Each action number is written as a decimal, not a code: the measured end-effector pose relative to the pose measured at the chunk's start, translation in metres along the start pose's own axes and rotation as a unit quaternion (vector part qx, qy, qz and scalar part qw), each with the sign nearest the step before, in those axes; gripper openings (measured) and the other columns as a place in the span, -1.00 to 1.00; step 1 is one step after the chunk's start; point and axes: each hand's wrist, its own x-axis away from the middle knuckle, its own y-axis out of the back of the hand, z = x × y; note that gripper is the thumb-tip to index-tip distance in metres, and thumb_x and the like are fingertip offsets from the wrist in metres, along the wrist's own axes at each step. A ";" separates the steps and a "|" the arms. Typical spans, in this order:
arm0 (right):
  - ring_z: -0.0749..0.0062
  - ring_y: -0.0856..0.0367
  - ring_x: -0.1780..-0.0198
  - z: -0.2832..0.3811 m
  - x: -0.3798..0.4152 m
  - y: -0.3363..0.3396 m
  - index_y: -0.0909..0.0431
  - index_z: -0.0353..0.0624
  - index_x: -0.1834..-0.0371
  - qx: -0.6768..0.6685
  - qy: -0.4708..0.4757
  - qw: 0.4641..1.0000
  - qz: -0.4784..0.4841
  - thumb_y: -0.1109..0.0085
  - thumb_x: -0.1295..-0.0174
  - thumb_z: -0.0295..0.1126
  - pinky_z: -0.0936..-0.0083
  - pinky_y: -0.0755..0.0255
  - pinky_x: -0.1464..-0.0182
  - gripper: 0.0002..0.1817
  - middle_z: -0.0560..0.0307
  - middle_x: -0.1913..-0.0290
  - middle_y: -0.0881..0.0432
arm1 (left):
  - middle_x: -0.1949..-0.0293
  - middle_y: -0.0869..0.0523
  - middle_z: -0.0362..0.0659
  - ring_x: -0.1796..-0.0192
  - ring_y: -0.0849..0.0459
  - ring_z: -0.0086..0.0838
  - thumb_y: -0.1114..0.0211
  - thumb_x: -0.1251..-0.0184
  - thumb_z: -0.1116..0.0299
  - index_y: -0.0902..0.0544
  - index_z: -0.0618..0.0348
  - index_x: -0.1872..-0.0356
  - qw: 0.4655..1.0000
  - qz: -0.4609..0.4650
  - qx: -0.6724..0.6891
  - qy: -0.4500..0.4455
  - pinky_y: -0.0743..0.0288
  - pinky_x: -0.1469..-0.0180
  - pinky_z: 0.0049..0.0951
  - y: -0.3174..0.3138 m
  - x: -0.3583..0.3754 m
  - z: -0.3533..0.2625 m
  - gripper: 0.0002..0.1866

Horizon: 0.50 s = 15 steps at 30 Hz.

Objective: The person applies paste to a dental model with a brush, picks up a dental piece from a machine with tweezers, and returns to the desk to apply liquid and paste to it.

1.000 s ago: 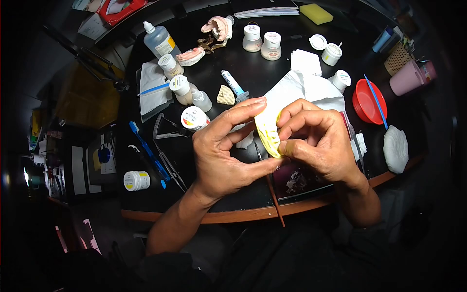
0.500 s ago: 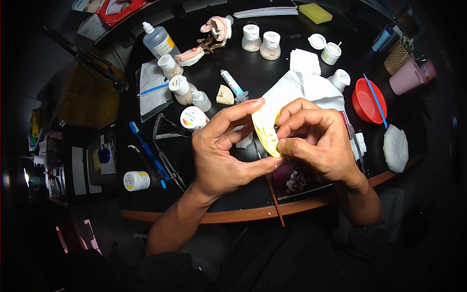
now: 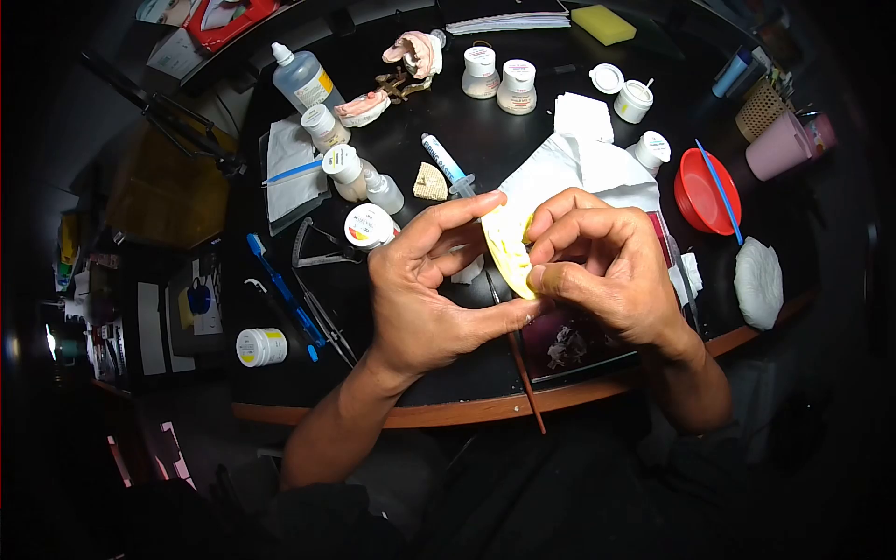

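Observation:
A curved, pale yellow piece [image 3: 508, 250] with a ridged inner side is held up above the table. My left hand [image 3: 434, 280] grips its two ends, with a finger at the top and the thumb at the bottom. On the piece's right side, the bent fingers and thumb of my right hand [image 3: 611, 266] pinch at its inner edge. Whether anything small is between those fingertips is hidden. Behind the hands lies a white cloth [image 3: 551, 173], and a thin brown-handled brush [image 3: 525, 378] rests below them across the table edge.
Jars and bottles stand at the back left, near a dental model [image 3: 415, 56] and a syringe [image 3: 443, 159]. To the right are a red bowl [image 3: 700, 201] with a blue stick and a pink cup [image 3: 779, 149]. A blue toothbrush [image 3: 280, 285] and white jar [image 3: 261, 347] lie left.
Both hands hold almost the same pose around the yellow piece. The fingers of my right hand have shifted very slightly.

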 end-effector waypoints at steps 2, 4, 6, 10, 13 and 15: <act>0.42 -0.76 0.05 0.000 0.000 0.000 -0.73 -0.47 0.25 -0.004 -0.005 1.000 -0.002 -0.36 -0.17 -0.65 0.59 -0.75 0.07 -0.89 0.00 0.00 -0.60 | -0.20 -0.72 0.04 -0.24 -0.75 -0.28 -0.74 0.11 0.63 -0.57 0.43 -0.30 1.000 0.000 0.000 0.002 -0.64 -0.37 -0.26 0.000 0.000 0.000 -0.18; 0.41 -0.76 0.05 -0.001 0.000 -0.001 -0.73 -0.47 0.25 -0.006 -0.004 1.000 -0.003 -0.35 -0.17 -0.65 0.59 -0.75 0.07 -0.89 0.00 -0.01 -0.60 | -0.20 -0.72 0.04 -0.24 -0.75 -0.28 -0.74 0.11 0.63 -0.58 0.44 -0.30 1.000 0.000 0.000 0.002 -0.64 -0.37 -0.26 0.000 0.000 0.000 -0.18; 0.42 -0.76 0.06 -0.001 0.000 -0.001 -0.73 -0.46 0.26 -0.008 -0.005 1.000 -0.005 -0.35 -0.17 -0.65 0.59 -0.75 0.08 -0.90 0.00 0.00 -0.60 | -0.19 -0.73 0.04 -0.23 -0.75 -0.28 -0.74 0.11 0.63 -0.58 0.43 -0.30 1.000 0.002 -0.001 -0.001 -0.64 -0.37 -0.26 0.000 0.000 0.000 -0.18; 0.43 -0.77 0.07 -0.001 0.000 -0.001 -0.73 -0.47 0.27 -0.006 -0.002 1.000 -0.006 -0.33 -0.17 -0.65 0.60 -0.76 0.10 -0.90 0.00 0.00 -0.60 | -0.18 -0.74 0.04 -0.22 -0.76 -0.29 -0.74 0.10 0.64 -0.57 0.43 -0.30 1.000 0.005 0.000 -0.002 -0.63 -0.37 -0.27 0.000 0.000 0.000 -0.18; 0.42 -0.77 0.08 -0.002 0.000 -0.001 -0.72 -0.47 0.27 0.000 0.001 1.000 -0.002 -0.31 -0.18 -0.66 0.60 -0.76 0.12 -0.90 0.00 0.00 -0.61 | -0.17 -0.74 0.04 -0.22 -0.76 -0.29 -0.73 0.10 0.64 -0.57 0.43 -0.30 1.000 0.007 0.003 -0.007 -0.64 -0.37 -0.27 0.000 0.000 0.000 -0.19; 0.42 -0.77 0.08 -0.003 0.000 -0.001 -0.72 -0.47 0.27 0.001 0.005 1.000 -0.007 -0.31 -0.18 -0.66 0.61 -0.76 0.13 -0.91 0.01 0.00 -0.61 | -0.16 -0.75 0.04 -0.22 -0.76 -0.29 -0.73 0.09 0.65 -0.57 0.43 -0.30 1.000 0.007 0.003 -0.007 -0.64 -0.37 -0.27 -0.001 0.000 -0.001 -0.19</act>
